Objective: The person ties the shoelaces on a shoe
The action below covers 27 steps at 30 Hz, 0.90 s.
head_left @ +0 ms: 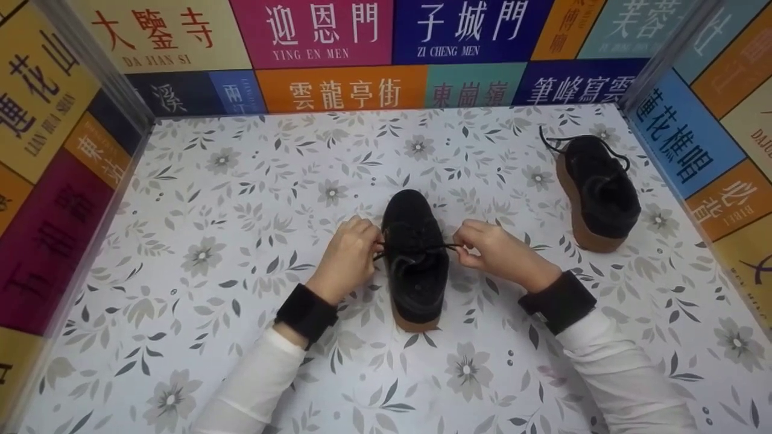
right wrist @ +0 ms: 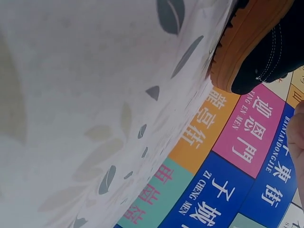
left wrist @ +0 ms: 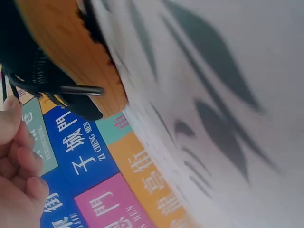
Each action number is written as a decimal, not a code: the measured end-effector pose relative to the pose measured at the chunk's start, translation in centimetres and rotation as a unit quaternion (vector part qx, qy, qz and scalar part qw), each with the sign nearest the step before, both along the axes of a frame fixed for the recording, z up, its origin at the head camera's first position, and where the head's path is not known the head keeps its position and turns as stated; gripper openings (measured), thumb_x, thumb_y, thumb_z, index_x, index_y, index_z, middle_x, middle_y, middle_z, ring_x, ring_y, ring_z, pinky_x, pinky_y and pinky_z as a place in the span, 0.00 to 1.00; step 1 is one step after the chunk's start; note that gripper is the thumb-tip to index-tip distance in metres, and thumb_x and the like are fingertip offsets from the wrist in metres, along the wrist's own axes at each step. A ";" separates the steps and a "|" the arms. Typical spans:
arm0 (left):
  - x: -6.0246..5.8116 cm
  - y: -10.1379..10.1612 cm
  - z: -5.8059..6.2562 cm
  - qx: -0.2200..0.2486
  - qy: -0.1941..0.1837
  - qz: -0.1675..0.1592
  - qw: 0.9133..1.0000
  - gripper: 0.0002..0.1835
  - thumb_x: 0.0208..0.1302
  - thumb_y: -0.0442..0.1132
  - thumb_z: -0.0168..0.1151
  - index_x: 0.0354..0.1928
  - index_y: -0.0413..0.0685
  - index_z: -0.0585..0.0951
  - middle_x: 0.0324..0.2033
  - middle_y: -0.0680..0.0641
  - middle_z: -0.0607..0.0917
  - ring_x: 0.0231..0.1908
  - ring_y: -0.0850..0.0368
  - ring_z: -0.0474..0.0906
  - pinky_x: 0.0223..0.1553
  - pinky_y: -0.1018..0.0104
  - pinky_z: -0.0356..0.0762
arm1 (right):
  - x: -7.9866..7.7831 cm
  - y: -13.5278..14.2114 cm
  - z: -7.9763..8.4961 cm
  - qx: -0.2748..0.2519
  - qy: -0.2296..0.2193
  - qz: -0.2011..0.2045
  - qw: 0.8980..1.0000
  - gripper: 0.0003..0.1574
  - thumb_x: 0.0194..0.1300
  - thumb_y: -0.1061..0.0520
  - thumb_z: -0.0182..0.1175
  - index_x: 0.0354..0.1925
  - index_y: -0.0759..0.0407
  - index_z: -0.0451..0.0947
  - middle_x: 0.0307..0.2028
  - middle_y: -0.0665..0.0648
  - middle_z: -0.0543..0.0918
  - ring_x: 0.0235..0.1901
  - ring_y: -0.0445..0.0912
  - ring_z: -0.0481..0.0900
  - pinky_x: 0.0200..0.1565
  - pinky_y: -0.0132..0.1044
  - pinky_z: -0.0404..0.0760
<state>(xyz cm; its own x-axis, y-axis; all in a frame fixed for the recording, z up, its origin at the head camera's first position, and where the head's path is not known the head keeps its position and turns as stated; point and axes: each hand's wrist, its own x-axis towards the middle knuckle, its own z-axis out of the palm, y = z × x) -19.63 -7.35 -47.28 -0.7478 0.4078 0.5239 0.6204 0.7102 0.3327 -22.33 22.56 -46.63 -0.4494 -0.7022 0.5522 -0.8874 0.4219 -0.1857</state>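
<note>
A black shoe [head_left: 416, 289] with a brown sole stands in the middle of the floral cloth, toe pointing away from me. On its left side my left hand [head_left: 351, 256] pinches one end of the black shoelace. My right hand [head_left: 497, 252] pinches the other end [head_left: 443, 246] between thumb and forefinger, off the shoe's right side. The lace runs taut across the tongue between both hands. In the left wrist view the curled fingers of the left hand [left wrist: 19, 161] are beside the shoe's brown sole [left wrist: 80, 52]. Only an edge of the right hand [right wrist: 297, 142] shows in the right wrist view.
A second black shoe [head_left: 600, 193] stands at the right, its lace end trailing past the toe. White cloth with grey flowers and leaves [head_left: 241, 337] covers the surface. Panels with coloured blocks of lettering [head_left: 338, 87] wall in the back and both sides.
</note>
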 end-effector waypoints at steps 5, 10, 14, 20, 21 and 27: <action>0.1 0.1 0.1 -0.025 0.008 0.005 1.000 0.06 0.59 0.24 0.70 0.35 0.39 0.84 0.33 0.44 0.86 0.37 0.46 0.79 0.45 0.53 0.82 | 0.3 0.0 -0.3 -0.002 -0.017 -0.011 1.000 0.12 0.52 0.74 0.65 0.32 0.62 0.76 0.29 0.55 0.80 0.27 0.44 0.79 0.29 0.35 0.82; 0.4 0.4 0.2 -0.010 -0.007 0.011 1.000 0.04 0.63 0.27 0.69 0.34 0.39 0.83 0.33 0.44 0.85 0.38 0.45 0.78 0.47 0.52 0.81 | 1.0 -0.3 -0.9 -0.022 -0.040 -0.035 0.998 0.07 0.58 0.71 0.62 0.33 0.62 0.77 0.29 0.56 0.78 0.29 0.45 0.78 0.30 0.36 0.82; 1.0 0.6 0.2 0.021 -0.010 0.010 1.000 0.04 0.65 0.29 0.70 0.34 0.40 0.83 0.32 0.44 0.84 0.38 0.45 0.78 0.48 0.52 0.81 | 1.7 -1.1 -1.1 -0.064 -0.053 -0.057 0.995 0.07 0.58 0.71 0.63 0.34 0.62 0.76 0.28 0.56 0.78 0.28 0.46 0.77 0.30 0.35 0.79; 2.4 0.9 0.7 0.089 -0.043 0.010 0.995 0.03 0.69 0.31 0.69 0.40 0.39 0.85 0.35 0.43 0.86 0.41 0.47 0.82 0.50 0.54 0.83 | 3.4 -1.9 -0.2 -0.096 -0.175 -0.137 0.970 0.02 0.68 0.69 0.66 0.40 0.67 0.83 0.30 0.57 0.83 0.28 0.43 0.78 0.31 0.31 0.78; 2.7 0.9 0.8 0.102 -0.054 0.011 0.993 0.03 0.69 0.31 0.69 0.42 0.38 0.85 0.35 0.43 0.86 0.40 0.47 0.83 0.48 0.56 0.84 | 3.7 -2.0 0.1 -0.097 -0.205 -0.153 0.962 0.04 0.70 0.67 0.66 0.43 0.68 0.84 0.32 0.57 0.85 0.28 0.44 0.80 0.32 0.30 0.79; 5.0 0.8 1.4 0.166 -0.152 0.036 0.974 0.06 0.74 0.34 0.66 0.41 0.36 0.85 0.32 0.43 0.87 0.31 0.53 0.84 0.36 0.65 0.85 | 5.6 -2.0 1.5 -0.115 -0.404 -0.181 0.889 0.24 0.78 0.63 0.60 0.66 0.76 0.76 0.52 0.71 0.89 0.44 0.60 0.91 0.47 0.34 0.89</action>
